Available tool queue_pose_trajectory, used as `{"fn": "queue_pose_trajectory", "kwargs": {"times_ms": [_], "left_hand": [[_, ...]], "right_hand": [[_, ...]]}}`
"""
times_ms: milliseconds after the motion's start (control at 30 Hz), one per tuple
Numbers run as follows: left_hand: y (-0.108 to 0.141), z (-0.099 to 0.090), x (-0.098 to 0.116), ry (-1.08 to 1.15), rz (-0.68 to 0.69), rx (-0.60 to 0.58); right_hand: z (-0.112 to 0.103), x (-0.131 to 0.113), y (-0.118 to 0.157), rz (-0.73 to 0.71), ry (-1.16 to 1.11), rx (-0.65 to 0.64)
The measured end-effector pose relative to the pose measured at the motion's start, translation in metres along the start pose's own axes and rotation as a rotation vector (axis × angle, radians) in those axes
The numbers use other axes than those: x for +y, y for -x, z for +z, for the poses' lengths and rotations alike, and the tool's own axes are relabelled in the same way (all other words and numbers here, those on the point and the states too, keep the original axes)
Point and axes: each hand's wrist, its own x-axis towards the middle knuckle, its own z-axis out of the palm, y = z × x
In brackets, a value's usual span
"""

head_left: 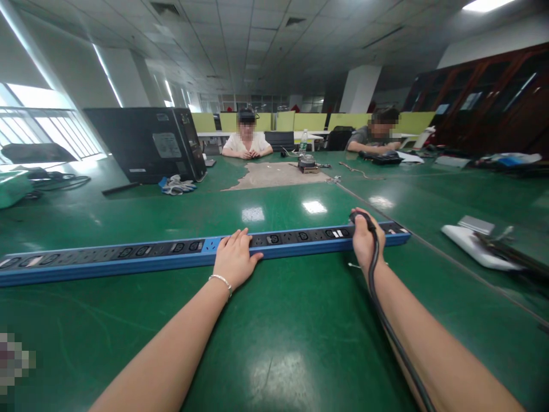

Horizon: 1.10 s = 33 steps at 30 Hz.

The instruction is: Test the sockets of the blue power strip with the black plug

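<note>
A long blue power strip [158,260] with black sockets lies across the green table, slanting slightly up to the right. My left hand [235,257] grips it near the middle, fingers over the top and thumb along the near side. Over the strip's right end, my right hand [364,237] is closed around the plug end of a black power cord [372,280]. The cord's head pokes out above my thumb, and its cable trails down along my forearm. From here I cannot tell whether the plug touches a socket.
On the green table [274,332] stand a large black computer case [146,143], gloves [176,185], a cardboard sheet [274,174], a bottle [303,142] and a white device [480,246]. One person [247,140] sits opposite, another person [377,134] farther right.
</note>
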Motion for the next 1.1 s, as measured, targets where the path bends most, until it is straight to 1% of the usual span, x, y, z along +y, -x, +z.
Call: {"fn": "queue_pose_trajectory", "kwargs": {"times_ms": [100, 167, 233, 300, 467, 533, 600, 700, 767, 833, 1000, 1033, 1100], "left_hand": [[0.000, 0.000, 0.000, -0.003, 0.005, 0.003], [0.000, 0.000, 0.000, -0.008, 0.012, 0.006], [0.001, -0.001, 0.000, -0.011, 0.014, 0.006], [0.001, -0.002, 0.000, -0.011, 0.015, 0.004], [0.001, -0.002, 0.000, -0.003, 0.014, 0.005], [0.001, -0.002, 0.000, -0.001, 0.009, -0.002], [0.001, -0.002, 0.000, -0.001, 0.005, -0.011], [0.001, -0.001, -0.001, 0.002, 0.006, -0.014], [0.001, -0.001, -0.001, 0.005, 0.005, -0.015], [0.001, -0.001, -0.001, 0.004, 0.005, -0.013], [0.001, -0.001, -0.001, 0.000, 0.017, -0.006], [0.001, -0.001, -0.001, 0.001, 0.013, -0.004], [0.001, -0.001, -0.001, 0.001, 0.006, -0.004]], "right_hand": [[-0.030, 0.024, -0.021, 0.098, 0.159, -0.137], [-0.040, 0.038, -0.029, 0.106, 0.245, -0.218], [-0.042, 0.047, -0.034, 0.093, 0.327, -0.273], [-0.038, 0.050, -0.037, 0.084, 0.390, -0.320], [-0.032, 0.042, -0.040, 0.119, 0.551, -0.409], [-0.032, 0.038, -0.037, 0.093, 0.601, -0.423], [-0.034, 0.037, -0.033, 0.027, 0.638, -0.434], [-0.036, 0.038, -0.025, -0.069, 0.707, -0.402], [-0.035, 0.040, -0.021, -0.099, 0.739, -0.361], [-0.033, 0.044, -0.018, -0.114, 0.723, -0.330], [-0.028, 0.046, -0.017, -0.136, 0.534, -0.241], [-0.028, 0.044, -0.018, -0.131, 0.488, -0.206], [-0.032, 0.042, -0.021, -0.110, 0.378, -0.094]]}}
